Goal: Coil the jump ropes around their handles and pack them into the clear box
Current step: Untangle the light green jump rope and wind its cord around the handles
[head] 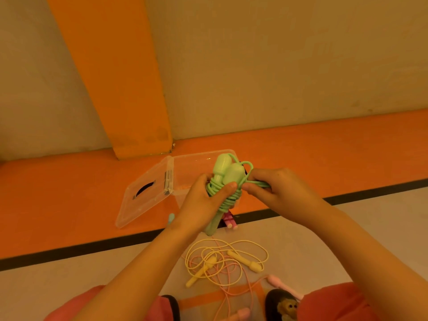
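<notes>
Left hand (pixel 203 200) grips the coiled mint-green plastic jump rope (pixel 223 181); right hand (pixel 273 193) pinches its loose cord end beside it.

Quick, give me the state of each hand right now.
Left hand: closed around the green jump rope, gripping its coiled handles.
Right hand: closed, pinching the loose end of the same green rope.

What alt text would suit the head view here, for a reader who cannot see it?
Two hands hold a green jump rope: the left hand grips its paired handles with cord coiled around them, the right hand pinches the loose end. Behind sits an open clear box; yellow and pink ropes lie uncoiled on the floor.
</notes>
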{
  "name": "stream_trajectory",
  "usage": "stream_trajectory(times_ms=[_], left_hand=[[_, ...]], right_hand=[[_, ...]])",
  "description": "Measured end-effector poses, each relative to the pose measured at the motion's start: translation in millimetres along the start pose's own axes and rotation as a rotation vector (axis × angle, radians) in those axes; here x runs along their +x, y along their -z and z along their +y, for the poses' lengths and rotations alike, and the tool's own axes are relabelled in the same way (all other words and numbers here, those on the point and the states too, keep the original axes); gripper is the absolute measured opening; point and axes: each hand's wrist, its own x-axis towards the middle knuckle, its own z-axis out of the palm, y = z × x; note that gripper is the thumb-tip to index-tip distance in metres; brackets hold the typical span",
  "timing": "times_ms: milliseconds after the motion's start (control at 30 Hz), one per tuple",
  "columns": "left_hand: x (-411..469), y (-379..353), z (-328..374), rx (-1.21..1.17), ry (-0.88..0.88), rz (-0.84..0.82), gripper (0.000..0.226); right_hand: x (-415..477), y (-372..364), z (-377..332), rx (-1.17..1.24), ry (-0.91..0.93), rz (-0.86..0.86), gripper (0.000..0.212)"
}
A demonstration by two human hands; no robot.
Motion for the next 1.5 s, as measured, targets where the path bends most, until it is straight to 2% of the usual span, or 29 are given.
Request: stream_trajectory(times_ms=[100, 200, 300, 400, 500, 567, 767, 900, 1000, 1067, 1133, 1233, 1367, 1433, 1500], left_hand=[[-2, -4, 3, -0.041, -0.033, 0.019, 0.026], [1, 1, 5, -0.117, -0.025, 0.030, 0.018], [10, 12, 3, -0.104, -0.002, 0.119, 0.020], [24, 28, -2, -0.124, 0.011, 0.230, 0.009], [32, 41, -7, -0.082, 0.020, 0.305, 0.012], [34, 45, -11, -0.065, 0.031, 0.326, 0.012], [42, 49, -23, -0.085, 0.079, 0.370, 0.012], [44, 43, -26, -0.129, 0.141, 0.264, 0.019], [42, 37, -27, -0.196, 0.178, 0.094, 0.025], [40, 33, -27, -0.222, 0.176, -0.011, 0.027], [39, 30, -28, -0.217, 0.166, -0.074, 0.031], [37, 28, -30, -0.224, 0.147, -0.113, 0.038], [37, 27, -29, -0.210, 0.118, -0.123, 0.035], [37, 26, -29, -0.170, 0.128, -0.079, 0.030], [37, 24, -31, -0.116, 0.155, -0.021, 0.026]], right_hand=[[0, 3, -6, 0.063, -0.022, 0.011, 0.026], [0, 9, -11, 0.053, -0.036, -0.047, 0.015], [0, 15, -7, -0.120, -0.120, -0.160, 0.017], [1, 23, 0, -0.303, -0.231, -0.201, 0.020], [0, 26, 5, -0.297, -0.292, -0.191, 0.015], [0, 26, 8, -0.147, -0.303, -0.168, 0.009], [0, 25, 10, 0.388, -0.218, -0.002, 0.011], [2, 22, 4, 1.006, -0.089, 0.058, 0.025], [5, 22, 0, 1.401, 0.000, 0.096, 0.028], [6, 24, 0, 1.460, 0.024, 0.137, 0.028], [6, 25, 0, 1.411, 0.013, 0.174, 0.027], [6, 19, 1, 1.262, -0.095, 0.169, 0.024], [8, 8, 1, 1.161, -0.162, 0.168, 0.019], [10, 6, -4, 1.273, -0.116, 0.172, 0.017], [11, 8, -10, 1.500, -0.060, 0.133, 0.019]])
